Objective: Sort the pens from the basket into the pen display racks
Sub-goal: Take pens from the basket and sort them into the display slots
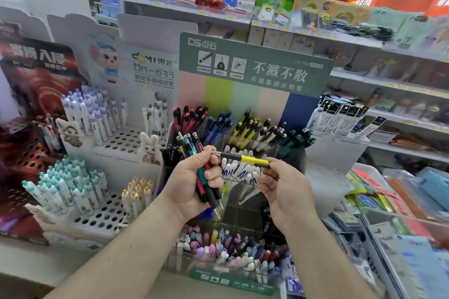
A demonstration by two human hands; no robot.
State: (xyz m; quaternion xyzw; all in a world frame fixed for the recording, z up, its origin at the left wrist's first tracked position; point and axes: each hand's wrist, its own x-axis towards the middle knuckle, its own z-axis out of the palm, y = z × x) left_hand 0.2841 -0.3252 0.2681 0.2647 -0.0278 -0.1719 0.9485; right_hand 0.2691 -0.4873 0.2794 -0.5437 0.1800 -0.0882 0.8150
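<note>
Left hand (194, 182): fingers curled round a bundle (201, 170) of pens, teal, red and black barrels, tips pointing down, clickers up. Held in front of the green rack (255, 67), at its left side.

Right hand (286, 191): thumb and fingers pinch the rear end of a yellow pen (245, 159). Pen lies level, metal tip toward the left hand and touching or just beside its fingers; which, cannot be told.

Green rack: clear compartments of pens sorted by colour behind the hands: red (192, 116), blue (218, 126), yellow (247, 128), white and dark green further right. Mixed pastel pens (226, 247) in its lowest front tier, below the hands.

Left of the green rack: white rack (116, 140) with perforated tiers holding purple-capped and teal-capped pens.
</note>
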